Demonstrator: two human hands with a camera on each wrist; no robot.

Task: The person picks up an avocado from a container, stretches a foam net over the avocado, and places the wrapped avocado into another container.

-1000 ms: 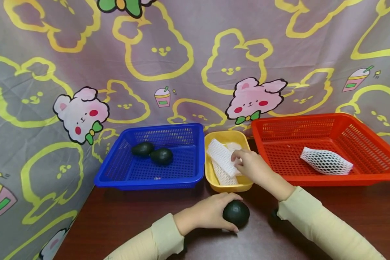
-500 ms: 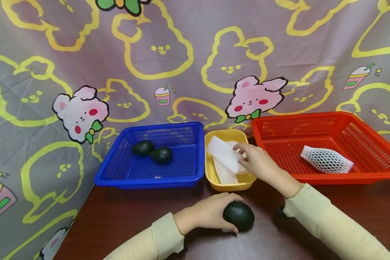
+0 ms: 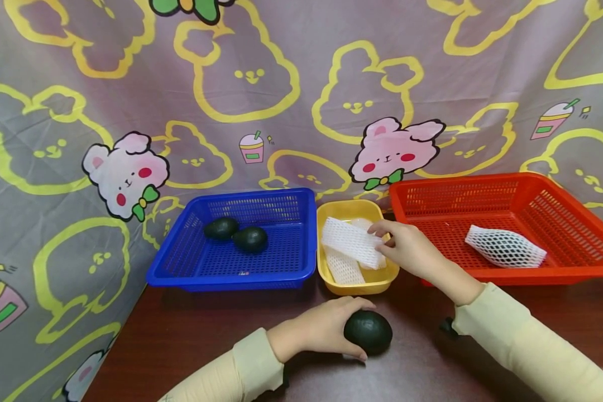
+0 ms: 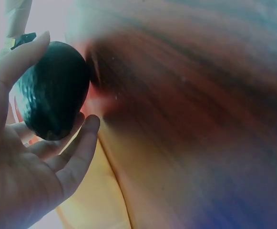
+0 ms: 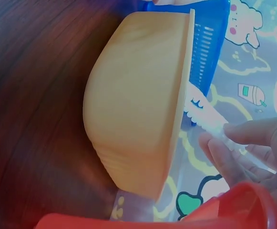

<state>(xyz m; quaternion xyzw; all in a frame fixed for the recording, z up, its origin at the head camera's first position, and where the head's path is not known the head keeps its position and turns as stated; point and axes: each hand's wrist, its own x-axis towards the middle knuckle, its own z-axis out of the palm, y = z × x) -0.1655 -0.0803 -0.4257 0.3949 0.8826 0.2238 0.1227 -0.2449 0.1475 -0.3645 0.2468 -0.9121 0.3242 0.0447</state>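
Note:
Low in the head view, my left hand (image 3: 326, 329) grips a dark green avocado (image 3: 368, 333) just above or on the table; I cannot tell which. The left wrist view shows thumb and fingers around the fruit (image 4: 55, 90). Over the yellow basin (image 3: 357, 289), my right hand (image 3: 412, 248) pinches the right end of a white foam net sleeve (image 3: 352, 241). Beneath that sleeve, more white foam net (image 3: 344, 271) lies in the basin. In the right wrist view the pinched sleeve (image 5: 207, 114) is overexposed beside the fingers.
Left of the basin stands a blue basket (image 3: 231, 282) holding two avocados (image 3: 250, 239). On the right, a red basket (image 3: 507, 273) holds an avocado in a white foam net (image 3: 505, 247). A patterned curtain (image 3: 301, 84) hangs behind the brown table (image 3: 196, 321).
My right hand has shifted slightly right, and the pinched foam net sleeve has turned and slid right with it. The avocado in my left hand has turned slightly, while that hand stays in place.

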